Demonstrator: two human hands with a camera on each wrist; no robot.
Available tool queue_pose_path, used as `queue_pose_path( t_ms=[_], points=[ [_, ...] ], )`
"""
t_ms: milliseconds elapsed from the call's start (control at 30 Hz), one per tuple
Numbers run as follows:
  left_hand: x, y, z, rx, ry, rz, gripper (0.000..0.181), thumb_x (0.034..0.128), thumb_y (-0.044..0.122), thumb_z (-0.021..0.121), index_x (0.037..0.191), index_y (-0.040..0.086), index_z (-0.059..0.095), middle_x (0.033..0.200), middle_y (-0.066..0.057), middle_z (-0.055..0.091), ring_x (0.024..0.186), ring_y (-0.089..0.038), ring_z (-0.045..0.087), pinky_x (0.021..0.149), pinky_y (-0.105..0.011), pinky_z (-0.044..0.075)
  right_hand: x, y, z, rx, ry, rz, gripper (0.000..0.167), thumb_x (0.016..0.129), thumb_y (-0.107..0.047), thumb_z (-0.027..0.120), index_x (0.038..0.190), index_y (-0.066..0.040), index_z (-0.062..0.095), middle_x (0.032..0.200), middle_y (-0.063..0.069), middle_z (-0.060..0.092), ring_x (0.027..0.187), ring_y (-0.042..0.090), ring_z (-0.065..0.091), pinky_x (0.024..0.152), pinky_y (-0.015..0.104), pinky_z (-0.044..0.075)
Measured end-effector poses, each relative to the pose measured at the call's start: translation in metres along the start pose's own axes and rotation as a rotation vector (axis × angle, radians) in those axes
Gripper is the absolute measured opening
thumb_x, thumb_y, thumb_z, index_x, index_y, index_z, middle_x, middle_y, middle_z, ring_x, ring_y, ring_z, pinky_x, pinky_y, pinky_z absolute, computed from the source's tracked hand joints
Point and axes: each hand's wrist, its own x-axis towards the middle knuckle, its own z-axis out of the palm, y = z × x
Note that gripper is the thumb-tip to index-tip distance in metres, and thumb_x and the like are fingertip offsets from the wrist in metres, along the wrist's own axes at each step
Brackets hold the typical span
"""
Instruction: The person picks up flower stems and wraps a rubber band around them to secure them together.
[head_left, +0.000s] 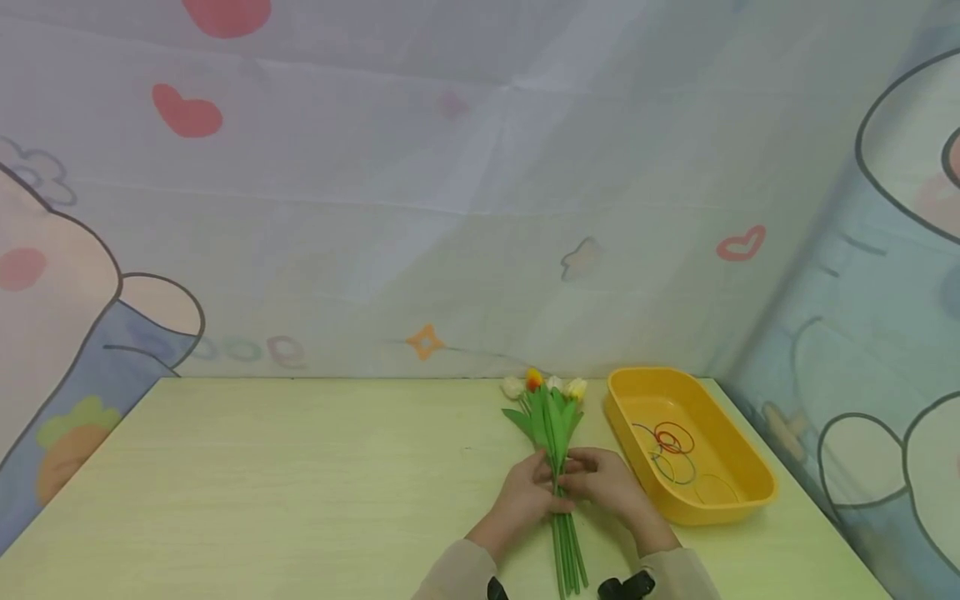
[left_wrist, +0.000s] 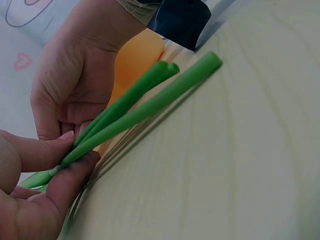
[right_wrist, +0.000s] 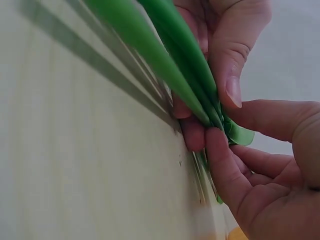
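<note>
A bunch of artificial tulips (head_left: 555, 421) with white, yellow and orange-red heads lies on the table, heads toward the back wall. My left hand (head_left: 522, 498) grips the green stems from the left, thumb and fingers around them; in the left wrist view the left hand (left_wrist: 37, 187) pinches the stems (left_wrist: 145, 107). From the right, my right hand (head_left: 606, 482) holds the same bundle just below the leaves. In the right wrist view the right hand (right_wrist: 275, 175) has its thumb and fingertips at the stems (right_wrist: 175, 75), touching the left fingers. Whether a band is round the stems, I cannot tell.
A yellow tray (head_left: 753, 493) stands on the table to the right, close to my right forearm. Several coloured rubber bands (head_left: 673, 437) lie in it. Behind the pale table (head_left: 300, 483) hangs a printed cloth (head_left: 420, 167), which also covers the right side.
</note>
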Motion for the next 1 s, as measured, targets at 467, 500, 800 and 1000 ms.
queue_pose_path(
  t_ms=[467, 500, 800, 1000],
  points=[
    [-0.005, 0.003, 0.001, -0.02, 0.014, -0.035, 0.093, 0.0703, -0.01, 0.077, 0.148, -0.005, 0.027, 0.097, -0.009, 0.067, 0.061, -0.01, 0.059, 0.051, -0.021, 0.047, -0.003, -0.007, 0.002, -0.01, 0.049, -0.006, 0.051, 0.083, -0.007, 0.072, 0.127, 0.012, 0.054, 0.101, 0.015, 0.068, 0.089, 0.021, 0.065, 0.076, 0.034, 0.058],
    [-0.006, 0.003, 0.001, -0.022, 0.016, -0.034, 0.093, 0.0705, -0.011, 0.077, 0.148, -0.005, 0.027, 0.096, -0.009, 0.067, 0.062, -0.01, 0.059, 0.051, -0.021, 0.048, -0.003, -0.008, 0.002, -0.014, 0.059, -0.009, 0.051, 0.083, -0.008, 0.073, 0.126, 0.011, 0.055, 0.1, 0.014, 0.068, 0.089, 0.021, 0.065, 0.077, 0.033, 0.057],
    [-0.007, 0.008, 0.0, -0.074, 0.06, 0.025, 0.093, 0.0687, -0.016, 0.074, 0.147, -0.008, 0.026, 0.1, -0.014, 0.069, 0.082, -0.019, 0.067, 0.064, -0.025, 0.057, -0.004, -0.014, 0.001, 0.024, 0.037, -0.091, 0.051, 0.092, -0.014, 0.065, 0.131, 0.014, 0.049, 0.114, 0.023, 0.064, 0.092, 0.02, 0.064, 0.073, 0.03, 0.058],
    [-0.007, 0.017, -0.002, -0.126, 0.072, 0.031, 0.092, 0.0707, -0.014, 0.075, 0.148, -0.006, 0.027, 0.102, -0.014, 0.07, 0.093, -0.026, 0.067, 0.077, -0.029, 0.058, -0.008, -0.023, -0.003, 0.005, 0.058, -0.101, 0.047, 0.096, -0.017, 0.061, 0.133, 0.01, 0.05, 0.118, 0.021, 0.063, 0.097, 0.018, 0.062, 0.071, 0.027, 0.055]
  ],
)
